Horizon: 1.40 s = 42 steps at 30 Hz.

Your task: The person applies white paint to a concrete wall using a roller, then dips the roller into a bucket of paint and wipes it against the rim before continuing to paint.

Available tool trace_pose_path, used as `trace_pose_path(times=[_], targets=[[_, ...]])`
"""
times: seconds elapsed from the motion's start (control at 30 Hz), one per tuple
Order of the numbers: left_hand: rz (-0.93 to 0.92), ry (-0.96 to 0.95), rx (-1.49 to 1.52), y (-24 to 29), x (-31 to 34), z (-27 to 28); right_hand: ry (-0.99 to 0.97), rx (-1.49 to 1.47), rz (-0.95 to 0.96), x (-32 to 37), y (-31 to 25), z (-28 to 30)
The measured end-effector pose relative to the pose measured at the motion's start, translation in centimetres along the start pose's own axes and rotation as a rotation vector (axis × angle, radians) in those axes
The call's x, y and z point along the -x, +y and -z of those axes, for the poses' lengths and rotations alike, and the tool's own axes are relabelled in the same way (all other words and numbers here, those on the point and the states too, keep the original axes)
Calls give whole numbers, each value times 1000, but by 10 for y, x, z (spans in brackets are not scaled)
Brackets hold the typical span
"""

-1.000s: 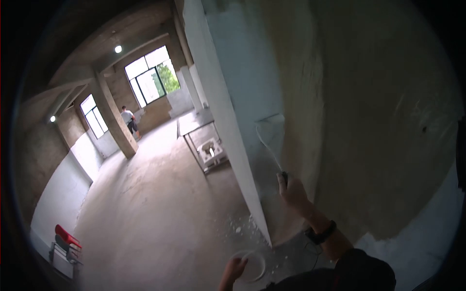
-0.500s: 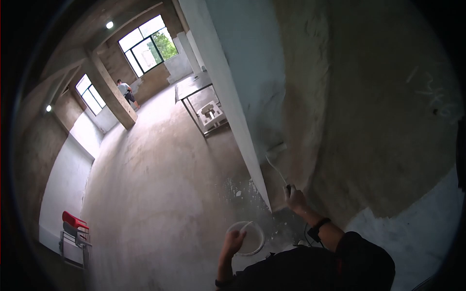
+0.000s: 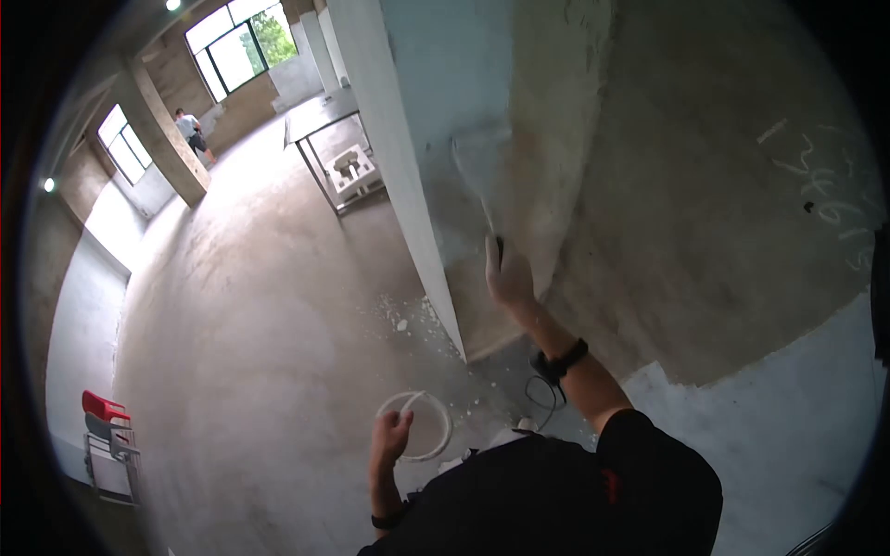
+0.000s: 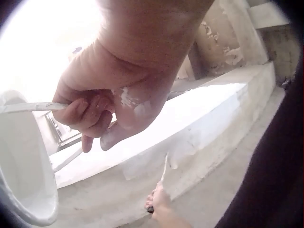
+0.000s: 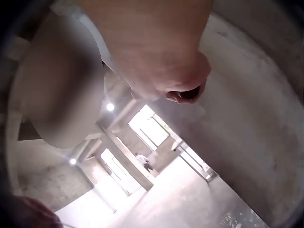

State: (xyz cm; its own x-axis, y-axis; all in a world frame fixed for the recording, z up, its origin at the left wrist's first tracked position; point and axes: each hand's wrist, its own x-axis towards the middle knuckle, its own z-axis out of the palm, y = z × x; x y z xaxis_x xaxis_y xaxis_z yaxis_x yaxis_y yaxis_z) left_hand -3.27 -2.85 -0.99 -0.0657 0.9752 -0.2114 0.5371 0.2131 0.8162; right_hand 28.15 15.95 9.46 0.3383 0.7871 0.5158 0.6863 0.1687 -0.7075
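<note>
My right hand [image 3: 510,273] grips the dark handle of a paint roller [image 3: 482,135], thumb along it. The thin wire frame runs up from the hand, and the roller head lies against the narrow wall face, where pale wet paint meets bare brown plaster. In the right wrist view the fingers curl round the handle end. My left hand [image 3: 393,435] holds a white bucket [image 3: 449,434] by its handle, low in front of the body. In the left wrist view the fingers hook round the white handle [image 4: 33,107], with white smears on the palm. The bucket's inside is mostly out of view.
White flakes [image 3: 401,324] litter the floor by the wall's foot. A dark cable [image 3: 545,394] loops below my right wrist. Beyond the wall stands a metal-framed table [image 3: 320,120]. Red and grey chairs [image 3: 104,405] are stacked at left, and another person [image 3: 190,128] stands far off.
The roller goes down the wall face, then back up, with my right hand. My left hand keeps hold of the bucket handle. The head view tilts downward, showing more of the floor and body.
</note>
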Motion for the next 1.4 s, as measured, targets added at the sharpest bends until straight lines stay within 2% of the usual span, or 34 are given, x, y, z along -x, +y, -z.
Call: trace_pose_path(times=[0.03,0.1,0.17,0.23,0.33,0.4,0.5,0.63,0.73,0.87,0.97,1.07,1.13,1.27,1.33,1.4], targets=[[18,-12,-6,23,9,6,6,-25,16,-16,-11,4],[14,-12,-55,28,10,9,120,-180,142,-51,-46,27],[-12,-23,-140,30,10,9,13,-217,56,-77,-88,63],[-9,-21,-142,28,8,10,21,-91,272,-98,-93,76],[11,-39,-200,28,21,6,31,-62,222,-92,-87,70],[27,-30,-18,48,14,12,-14,-103,148,-65,-72,59],[59,-49,-52,55,14,14,-35,-131,61,-13,-24,25],[78,-25,-61,57,13,11,-271,29,-120,69,46,-6],[77,-39,-134,56,10,13,-366,152,-178,111,83,-24],[109,-26,-108,61,8,11,-326,204,-111,151,138,-51],[110,-34,-123,64,10,13,-325,224,-112,161,133,-48],[91,-22,-119,69,12,16,-297,279,-5,152,100,-42],[101,-35,-124,70,13,16,-257,199,5,135,65,-41],[110,-30,-127,65,12,16,-201,80,67,108,37,-59],[84,-11,-127,62,13,15,-157,-94,65,89,10,-55],[92,-12,-109,59,12,13,-174,-148,54,69,-11,-52]])
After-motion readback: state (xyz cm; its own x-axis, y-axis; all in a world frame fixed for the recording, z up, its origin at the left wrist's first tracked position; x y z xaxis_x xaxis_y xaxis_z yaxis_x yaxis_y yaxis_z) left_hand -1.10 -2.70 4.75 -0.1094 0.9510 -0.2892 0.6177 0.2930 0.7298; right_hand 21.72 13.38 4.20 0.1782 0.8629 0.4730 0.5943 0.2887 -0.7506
